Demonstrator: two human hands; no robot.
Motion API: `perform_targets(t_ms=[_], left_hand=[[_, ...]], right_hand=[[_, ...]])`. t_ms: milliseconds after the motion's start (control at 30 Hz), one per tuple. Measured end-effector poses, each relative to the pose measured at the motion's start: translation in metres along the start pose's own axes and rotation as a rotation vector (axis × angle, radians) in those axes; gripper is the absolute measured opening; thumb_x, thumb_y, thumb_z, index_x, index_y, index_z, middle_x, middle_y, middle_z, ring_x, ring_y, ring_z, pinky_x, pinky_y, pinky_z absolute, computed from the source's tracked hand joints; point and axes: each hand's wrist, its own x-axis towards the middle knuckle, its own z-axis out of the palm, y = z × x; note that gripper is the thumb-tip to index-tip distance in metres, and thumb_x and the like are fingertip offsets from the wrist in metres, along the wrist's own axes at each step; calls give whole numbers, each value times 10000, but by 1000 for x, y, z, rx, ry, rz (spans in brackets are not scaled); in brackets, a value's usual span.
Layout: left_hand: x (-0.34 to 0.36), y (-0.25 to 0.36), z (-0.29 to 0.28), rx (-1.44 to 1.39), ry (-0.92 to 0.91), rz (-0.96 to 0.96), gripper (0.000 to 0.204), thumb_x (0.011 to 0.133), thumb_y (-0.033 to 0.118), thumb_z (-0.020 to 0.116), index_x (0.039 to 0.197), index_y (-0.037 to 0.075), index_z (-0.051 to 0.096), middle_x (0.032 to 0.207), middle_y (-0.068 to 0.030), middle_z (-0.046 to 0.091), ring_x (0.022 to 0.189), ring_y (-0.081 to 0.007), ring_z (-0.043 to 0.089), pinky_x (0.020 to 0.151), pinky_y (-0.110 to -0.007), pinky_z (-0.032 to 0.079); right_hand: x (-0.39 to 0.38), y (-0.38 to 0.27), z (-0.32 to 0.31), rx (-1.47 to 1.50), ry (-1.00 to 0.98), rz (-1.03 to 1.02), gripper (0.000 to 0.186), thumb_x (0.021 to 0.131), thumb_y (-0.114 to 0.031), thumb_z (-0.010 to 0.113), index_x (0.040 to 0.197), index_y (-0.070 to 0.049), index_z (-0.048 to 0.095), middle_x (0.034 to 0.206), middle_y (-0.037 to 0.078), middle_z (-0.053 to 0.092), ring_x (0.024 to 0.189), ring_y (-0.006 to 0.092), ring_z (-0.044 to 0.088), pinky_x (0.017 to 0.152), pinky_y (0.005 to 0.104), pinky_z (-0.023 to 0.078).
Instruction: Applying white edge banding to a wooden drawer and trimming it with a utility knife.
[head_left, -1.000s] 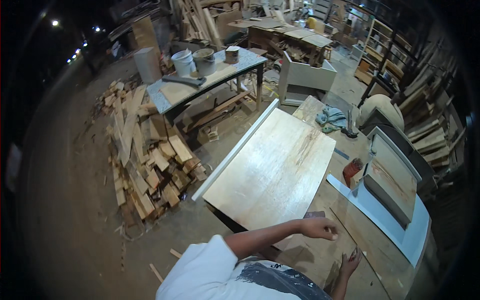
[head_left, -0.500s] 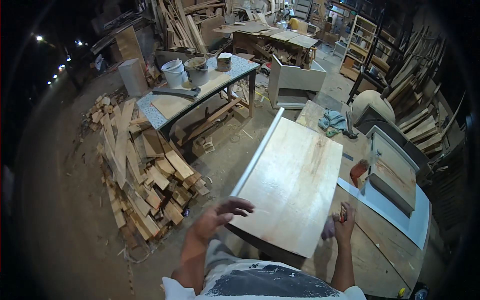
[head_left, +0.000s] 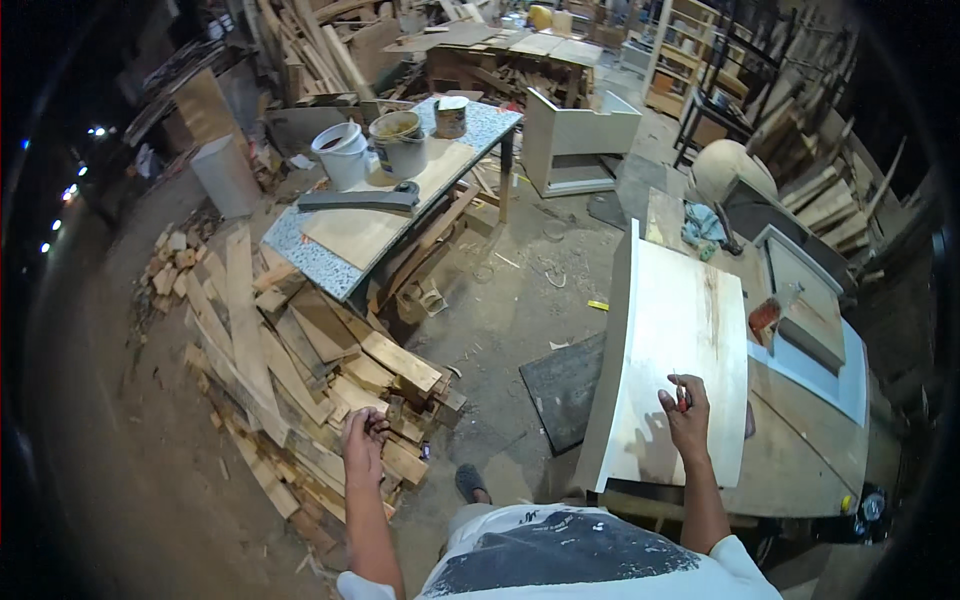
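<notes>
A pale wooden panel [head_left: 690,330] with a white strip [head_left: 617,370] along its left side rests on the workbench [head_left: 800,450] to my right. My right hand [head_left: 688,418] is over the panel's near part, fingers pinched on a small red object [head_left: 683,399] whose kind I cannot make out. Away from the panel, my left hand [head_left: 364,445] hangs over the near edge of the wood offcuts [head_left: 340,390]. Its fingers are loosely curled and apart, and I see nothing held in them.
Two buckets [head_left: 343,158], a can [head_left: 450,118] and a long grey tool [head_left: 358,199] stand or lie on the speckled table [head_left: 290,236]. A dark board [head_left: 565,390] lies on the floor. On the workbench are a blue-green cloth [head_left: 704,228], a hammer [head_left: 730,232] and an orange-red item [head_left: 766,316].
My left hand has left the panel's near left corner and swung left, its fingers curling. The right hand has moved from beside the panel to over it. The panel has shifted right and turned.
</notes>
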Motion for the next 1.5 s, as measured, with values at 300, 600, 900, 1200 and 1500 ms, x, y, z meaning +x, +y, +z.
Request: perform_targets(t_ms=[300, 600, 900, 1200, 1500], left_hand=[[44, -36, 106, 248, -332, 1, 400, 860, 21, 505, 1253, 43, 432, 1158, -100, 559, 838, -172, 613, 678, -268, 508], [1, -89, 206, 432, -433, 88, 165, 939, 196, 547, 1021, 63, 598, 1020, -64, 644, 855, -163, 620, 779, -303, 485], [-161, -179, 348, 661, -450, 242, 537, 882, 79, 497, 1403, 27, 374, 1381, -145, 443, 1055, -227, 571, 910, -371, 470], [-216, -256, 452, 891, -712, 291, 391, 896, 67, 558, 1282, 25, 517, 1082, -109, 630, 971, -147, 582, 868, -284, 443], [-265, -347, 521, 858, -950, 169, 343, 895, 82, 574, 1235, 39, 550, 1139, -83, 593, 1007, -171, 586, 863, -305, 470]], right_hand=[[-45, -13, -50, -148, 218, 181, 224, 822, -69, 693, 1025, -9, 620, 1000, 104, 591, 946, 228, 577, 843, 325, 452], [-89, 105, -198, -74, 541, 421, 212, 826, -105, 689, 992, 10, 625, 936, 77, 617, 874, 153, 575, 796, 292, 461], [-99, 259, -349, -36, 557, 517, 226, 823, -125, 699, 996, -3, 622, 811, 34, 621, 752, 71, 554, 703, 240, 466], [-130, 301, -355, -124, 197, 679, 347, 788, -223, 696, 1070, -58, 579, 907, 151, 634, 862, 321, 628, 778, 388, 493], [-174, 306, -370, -265, -78, 586, 387, 737, -152, 693, 1111, -86, 622, 1053, 187, 541, 951, 378, 568, 830, 427, 477]])
